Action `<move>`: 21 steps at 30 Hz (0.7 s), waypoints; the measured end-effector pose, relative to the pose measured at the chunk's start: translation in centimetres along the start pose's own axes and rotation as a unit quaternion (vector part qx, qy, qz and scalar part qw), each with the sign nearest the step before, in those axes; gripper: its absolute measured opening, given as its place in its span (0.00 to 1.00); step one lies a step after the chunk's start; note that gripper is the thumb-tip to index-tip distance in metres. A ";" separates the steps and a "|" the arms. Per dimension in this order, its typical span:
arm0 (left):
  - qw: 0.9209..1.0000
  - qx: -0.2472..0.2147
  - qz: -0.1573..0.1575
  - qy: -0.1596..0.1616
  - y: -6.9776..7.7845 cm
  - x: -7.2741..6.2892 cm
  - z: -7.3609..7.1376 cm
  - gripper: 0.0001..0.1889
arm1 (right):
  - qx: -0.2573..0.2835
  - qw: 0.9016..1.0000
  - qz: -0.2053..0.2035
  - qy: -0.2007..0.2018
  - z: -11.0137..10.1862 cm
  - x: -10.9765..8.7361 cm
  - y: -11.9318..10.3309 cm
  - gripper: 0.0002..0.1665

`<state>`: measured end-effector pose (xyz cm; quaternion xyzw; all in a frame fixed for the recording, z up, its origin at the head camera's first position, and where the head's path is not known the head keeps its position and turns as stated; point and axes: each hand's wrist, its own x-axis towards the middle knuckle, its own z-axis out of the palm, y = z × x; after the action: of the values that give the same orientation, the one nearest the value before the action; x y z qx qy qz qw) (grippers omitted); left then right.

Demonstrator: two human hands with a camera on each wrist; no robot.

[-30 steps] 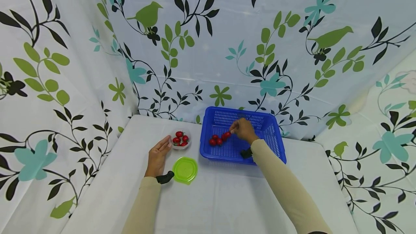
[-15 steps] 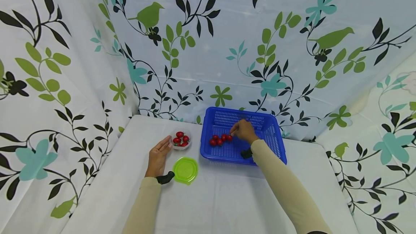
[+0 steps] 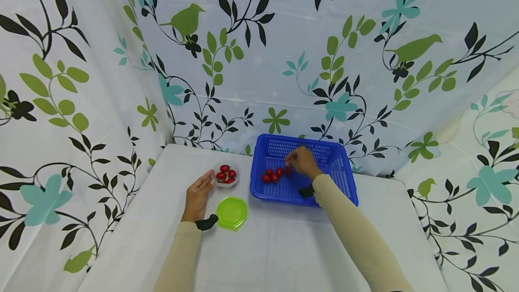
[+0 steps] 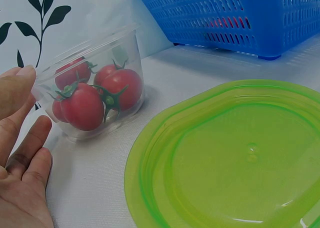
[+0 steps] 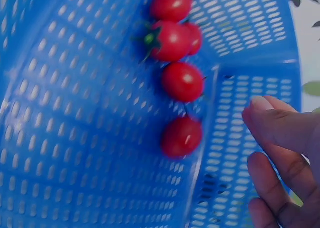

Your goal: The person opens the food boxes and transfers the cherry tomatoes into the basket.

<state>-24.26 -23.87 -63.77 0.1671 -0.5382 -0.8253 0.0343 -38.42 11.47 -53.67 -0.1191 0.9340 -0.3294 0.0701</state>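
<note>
At the left of the table, a clear plastic container holds several red cherry tomatoes with green stems. My left hand pinches the container's near-left rim between thumb and index finger; its other fingers extend beside it. To the right, my right hand hovers inside a blue plastic basket. Its thumb and fingers are loosely bent with nothing between them. Several cherry tomatoes lie in a row on the basket floor. The closest tomato is apart from the fingertips.
A translucent green lid lies flat on the white-covered table, just in front of the container. Behind the basket hangs a patterned curtain, with more of it along both sides.
My right hand has let go of a cherry tomato, which now lies at the row's right end in the basket. The left hand and container stay in place.
</note>
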 end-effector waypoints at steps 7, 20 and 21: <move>1.000 0.003 -0.004 0.003 0.1 0.0 0.0 0.27 | 0.037 0.998 -0.033 0.041 -0.2 -0.1 -2.3 0.03; 1.000 -0.002 -0.002 0.000 0.1 -0.1 0.0 0.26 | 0.079 0.995 -0.045 0.047 0.7 -0.7 -6.2 0.07; 1.000 -0.002 -0.002 0.001 0.1 0.0 0.0 0.26 | 0.077 0.995 -0.046 0.047 0.8 -0.7 -6.3 0.08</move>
<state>-24.23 -23.92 -63.69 0.1692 -0.5358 -0.8265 0.0335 -36.44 6.42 -50.23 -0.1407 0.9015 -0.4089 0.0196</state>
